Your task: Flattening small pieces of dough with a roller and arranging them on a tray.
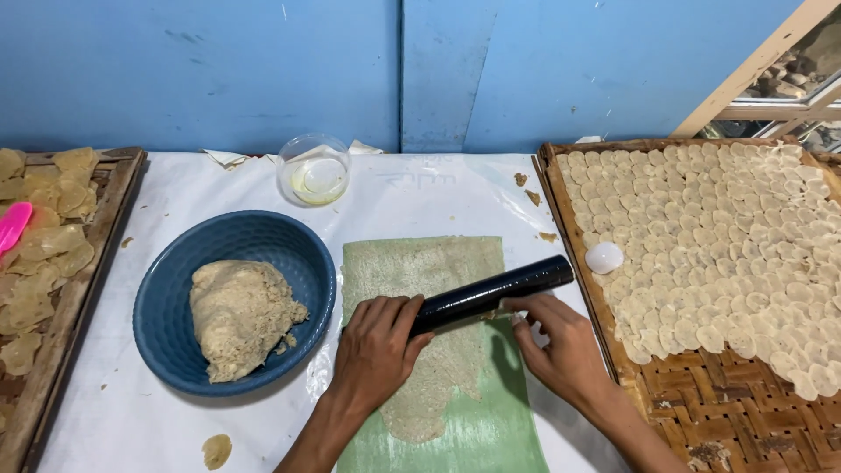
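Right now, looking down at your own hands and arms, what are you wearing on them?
Nothing. Both forearms are bare as far as the picture shows, with no sleeves in view. The left hand and right hand have no gloves, rings, watch or bracelets that I can see. Nails are short.

No packages, labels, signs or screens show anywhere in this view. The one thing near the subject is a faint grey printed mark point(419, 178) on the white plastic sheet point(175, 412) that covers the desk. It lies at the far middle of the sheet, close to the blue wall, just right of the small clear plastic cup point(314, 169) and beyond the far end of the green rolling mat point(491, 429). The mark is pale, blurred and seen through the sheet, a short wide band of strokes.
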